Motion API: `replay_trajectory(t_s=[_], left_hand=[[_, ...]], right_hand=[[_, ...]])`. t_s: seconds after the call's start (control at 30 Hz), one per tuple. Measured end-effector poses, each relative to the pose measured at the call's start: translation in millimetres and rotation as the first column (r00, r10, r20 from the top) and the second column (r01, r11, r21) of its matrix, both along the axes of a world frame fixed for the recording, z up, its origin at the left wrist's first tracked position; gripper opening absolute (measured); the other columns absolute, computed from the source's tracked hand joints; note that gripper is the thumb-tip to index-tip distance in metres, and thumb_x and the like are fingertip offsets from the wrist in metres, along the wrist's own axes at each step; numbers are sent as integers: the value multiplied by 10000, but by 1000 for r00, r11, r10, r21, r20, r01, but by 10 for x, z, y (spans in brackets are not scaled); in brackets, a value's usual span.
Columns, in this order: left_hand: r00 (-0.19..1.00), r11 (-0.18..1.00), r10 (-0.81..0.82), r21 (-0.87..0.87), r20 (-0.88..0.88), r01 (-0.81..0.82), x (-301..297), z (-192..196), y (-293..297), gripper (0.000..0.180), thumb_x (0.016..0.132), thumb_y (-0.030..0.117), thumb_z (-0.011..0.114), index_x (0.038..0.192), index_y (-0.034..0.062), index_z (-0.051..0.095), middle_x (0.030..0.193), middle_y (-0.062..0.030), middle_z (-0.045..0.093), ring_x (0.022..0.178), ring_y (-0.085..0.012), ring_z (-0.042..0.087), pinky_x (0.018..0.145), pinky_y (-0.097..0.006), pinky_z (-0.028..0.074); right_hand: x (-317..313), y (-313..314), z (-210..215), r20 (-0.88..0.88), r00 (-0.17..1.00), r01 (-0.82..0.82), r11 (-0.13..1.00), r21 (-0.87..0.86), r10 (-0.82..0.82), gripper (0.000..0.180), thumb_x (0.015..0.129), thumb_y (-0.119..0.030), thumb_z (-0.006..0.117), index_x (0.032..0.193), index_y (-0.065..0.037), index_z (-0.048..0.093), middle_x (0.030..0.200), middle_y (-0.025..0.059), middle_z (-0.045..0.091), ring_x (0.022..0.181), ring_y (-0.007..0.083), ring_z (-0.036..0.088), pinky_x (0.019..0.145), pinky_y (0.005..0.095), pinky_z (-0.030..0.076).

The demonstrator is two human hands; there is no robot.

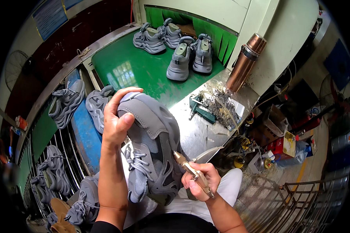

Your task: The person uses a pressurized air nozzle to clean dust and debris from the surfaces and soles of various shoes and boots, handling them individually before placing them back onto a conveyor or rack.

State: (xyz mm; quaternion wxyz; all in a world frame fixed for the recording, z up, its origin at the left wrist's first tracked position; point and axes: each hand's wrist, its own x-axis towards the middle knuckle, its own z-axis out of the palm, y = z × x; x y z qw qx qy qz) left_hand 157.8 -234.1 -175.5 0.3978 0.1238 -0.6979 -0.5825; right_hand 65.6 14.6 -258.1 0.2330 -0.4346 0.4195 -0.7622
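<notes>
A grey sneaker with laces and a chunky sole is tilted up in front of me. My left hand is closed round its heel end, thumb on the upper. In my right hand is a slim metal nozzle gun, gripped in curled fingers. Its brass-coloured tip is at the sneaker's side, by the line where upper and sole meet; whether it touches cannot be made out. A pale hose shows behind the gun.
Two pairs of grey sneakers stand on a green belt before a green strip curtain. At right are a copper-coloured flask, a green-handled tool and dark scraps. More sneakers occupy a left rack; a wire cage stands lower right.
</notes>
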Motion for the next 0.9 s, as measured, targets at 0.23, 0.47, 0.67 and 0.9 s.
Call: replay_trajectory(t_s=[0.23,0.47,0.67,0.9], left_hand=[[998,998,57,18,-11,-56,30,-34,-13,819,677,597,740,1184,-21,561,1008,-66,622,919,-142,608,833,-269,473],[982,982,187,0,29,-187,145,-175,-105,790,728,577,661,1217,-33,549,1032,-95,628,935,-169,615,840,-286,480],[955,953,293,86,-37,-289,445,-510,-292,713,809,511,570,1236,-58,524,1089,-148,622,959,-220,623,878,-329,485],[901,852,428,300,73,-429,1170,-881,-206,492,930,458,459,1129,23,571,1024,-111,642,883,-221,659,785,-372,548]], right_hand=[[72,223,-114,36,999,-42,996,84,40,419,781,64,571,1196,47,518,659,53,605,558,70,562,524,213,447],[206,389,-282,179,982,-70,995,70,56,391,810,68,549,1199,49,512,653,41,593,563,81,570,516,228,453],[248,516,-351,246,968,-84,989,118,53,359,850,31,533,1205,52,483,654,59,572,558,110,553,527,260,459],[255,522,-410,377,920,-153,984,95,107,347,892,-41,509,1222,40,441,658,83,528,547,143,521,527,298,455]])
